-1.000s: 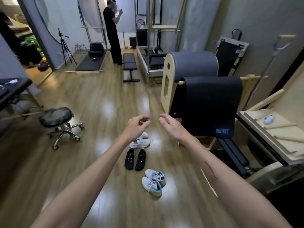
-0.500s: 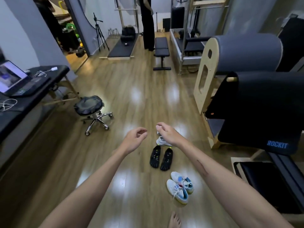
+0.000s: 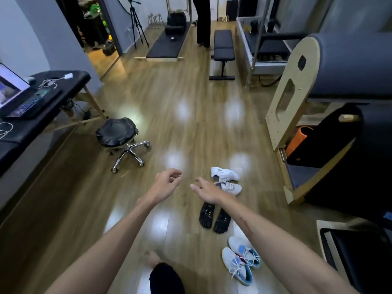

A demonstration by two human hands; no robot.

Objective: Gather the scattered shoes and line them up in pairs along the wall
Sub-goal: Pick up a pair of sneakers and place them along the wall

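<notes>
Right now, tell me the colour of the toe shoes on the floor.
Black toe shoes with tiny pale dots; head view.

Right hand [image 3: 209, 190] has opened, fingers now straight.

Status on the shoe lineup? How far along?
Done: three pairs sit in a rough row on the floor: white sneakers, black toe shoes, blue-trimmed sneakers. The white pair lies askew. In hand: nothing; left hand and right hand hover empty. Left: straighten the white pair; no wall visibly beside the row.
</notes>
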